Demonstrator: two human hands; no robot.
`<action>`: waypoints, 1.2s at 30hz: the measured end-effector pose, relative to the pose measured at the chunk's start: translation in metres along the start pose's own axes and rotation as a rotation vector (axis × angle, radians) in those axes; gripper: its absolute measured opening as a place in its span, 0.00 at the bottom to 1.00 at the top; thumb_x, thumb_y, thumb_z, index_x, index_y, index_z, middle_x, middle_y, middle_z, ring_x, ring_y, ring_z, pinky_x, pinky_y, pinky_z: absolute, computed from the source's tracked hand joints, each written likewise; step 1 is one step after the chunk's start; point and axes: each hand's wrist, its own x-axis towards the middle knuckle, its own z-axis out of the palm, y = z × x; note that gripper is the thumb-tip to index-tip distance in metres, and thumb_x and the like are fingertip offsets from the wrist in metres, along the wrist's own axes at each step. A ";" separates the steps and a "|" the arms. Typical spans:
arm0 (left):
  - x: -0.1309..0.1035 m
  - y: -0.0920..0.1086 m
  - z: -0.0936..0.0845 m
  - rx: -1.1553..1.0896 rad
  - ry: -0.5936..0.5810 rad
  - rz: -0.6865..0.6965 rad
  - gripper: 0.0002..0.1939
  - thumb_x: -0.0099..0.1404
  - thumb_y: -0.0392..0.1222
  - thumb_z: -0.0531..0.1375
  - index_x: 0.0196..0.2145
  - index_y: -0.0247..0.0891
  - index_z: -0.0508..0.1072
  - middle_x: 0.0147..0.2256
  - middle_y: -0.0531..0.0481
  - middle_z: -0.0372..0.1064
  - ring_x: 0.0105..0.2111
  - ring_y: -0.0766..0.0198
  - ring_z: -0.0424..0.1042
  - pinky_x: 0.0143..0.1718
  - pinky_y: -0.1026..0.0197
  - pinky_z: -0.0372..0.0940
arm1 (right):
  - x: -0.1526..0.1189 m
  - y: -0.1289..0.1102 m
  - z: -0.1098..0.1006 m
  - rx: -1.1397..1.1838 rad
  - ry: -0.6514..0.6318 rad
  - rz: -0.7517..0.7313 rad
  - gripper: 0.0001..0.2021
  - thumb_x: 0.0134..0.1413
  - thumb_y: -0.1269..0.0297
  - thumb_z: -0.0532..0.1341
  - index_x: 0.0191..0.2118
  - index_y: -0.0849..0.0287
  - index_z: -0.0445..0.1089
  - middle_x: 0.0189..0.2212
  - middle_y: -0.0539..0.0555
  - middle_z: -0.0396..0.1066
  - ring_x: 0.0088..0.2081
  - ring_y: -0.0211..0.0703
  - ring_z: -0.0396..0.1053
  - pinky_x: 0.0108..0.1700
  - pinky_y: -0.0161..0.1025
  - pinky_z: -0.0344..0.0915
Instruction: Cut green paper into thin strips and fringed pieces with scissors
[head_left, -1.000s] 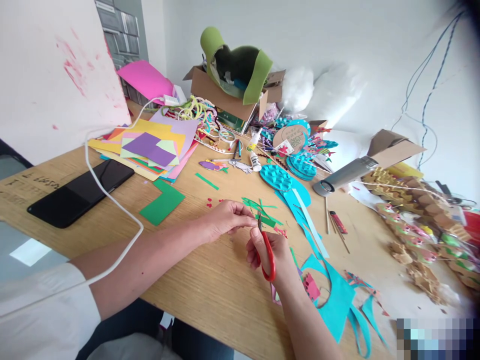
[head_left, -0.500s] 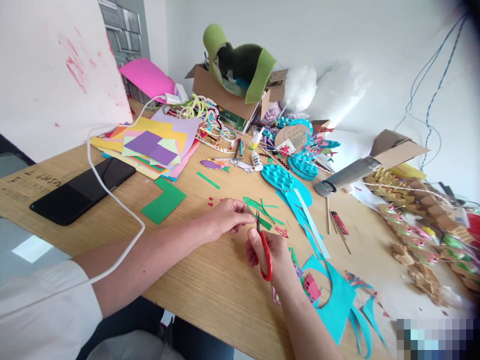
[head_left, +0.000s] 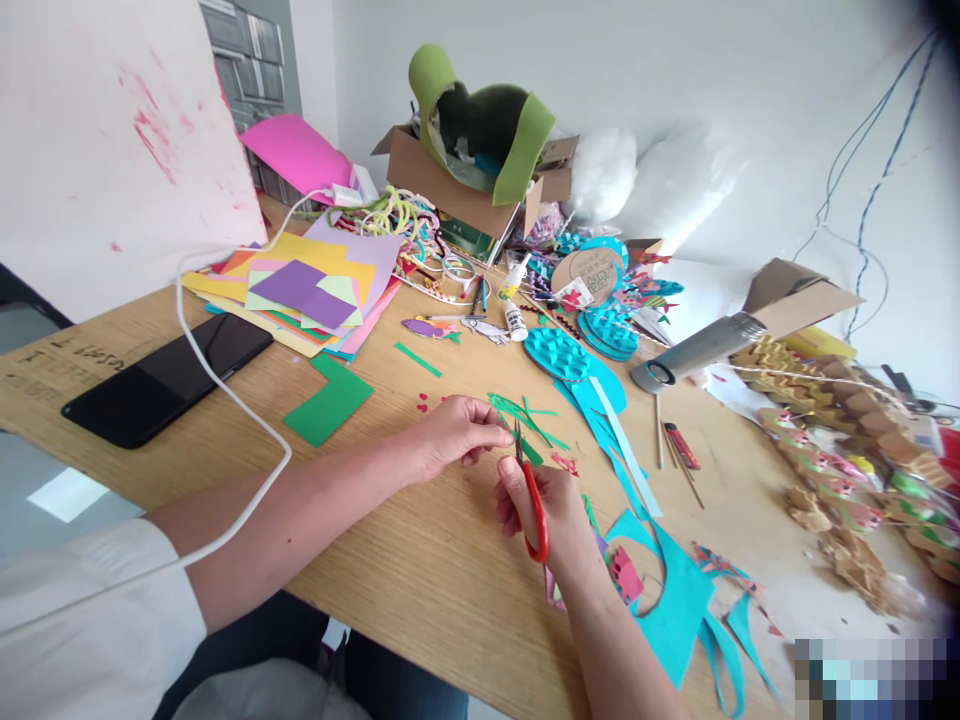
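Hardly anything moved since the earlier frame: view has slid a touch, so bench (head_left: 420, 590) items sit slightly further right in it; hands and scissors hold nearly the same spot. Right hand (head_left: 555, 505) is clamped on the red-handled scissors (head_left: 537, 520), thumb on one loop, blades pointing far, tips right beside the left fingertips. Blade gap too fine to call. Left hand (head_left: 461, 435) comes in from the left, thumb and forefinger pinched together; can't tell whether a small scrap sits between them.

Just beyond the fingers: loose green strips (head_left: 510, 405), with red scraps (head_left: 565, 462) near their right end. Small red dots (head_left: 422, 402) lie just past the left wrist. Green sheet (head_left: 326, 405) lies flat to the left, phone (head_left: 169, 380) further left, paper stack (head_left: 367, 250) far left. Glue bottle (head_left: 516, 322) stands on the far side. Blue sheet (head_left: 675, 620) with a round cut-out lies right of the right forearm.

Step in hand looks like fine snipping at the left fingertips; no cut edge visible, so that's a judgement. Next move likely calls for a steady left pinch, short blade strokes, and skin kept off the cutting line.
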 end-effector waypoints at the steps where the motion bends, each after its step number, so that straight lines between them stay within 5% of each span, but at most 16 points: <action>1: 0.000 0.001 0.000 -0.011 -0.001 -0.002 0.08 0.48 0.40 0.63 0.22 0.35 0.67 0.15 0.60 0.55 0.15 0.75 0.52 0.16 0.68 0.46 | 0.000 0.000 0.000 -0.005 0.000 0.009 0.25 0.51 0.45 0.60 0.15 0.61 0.65 0.10 0.53 0.65 0.13 0.37 0.62 0.16 0.31 0.56; 36: -0.001 0.004 0.002 0.041 0.016 0.004 0.08 0.48 0.40 0.64 0.25 0.34 0.70 0.17 0.59 0.60 0.14 0.76 0.54 0.16 0.68 0.48 | 0.001 0.000 -0.001 0.006 -0.013 -0.030 0.27 0.49 0.40 0.59 0.16 0.60 0.62 0.12 0.53 0.67 0.13 0.37 0.63 0.15 0.31 0.55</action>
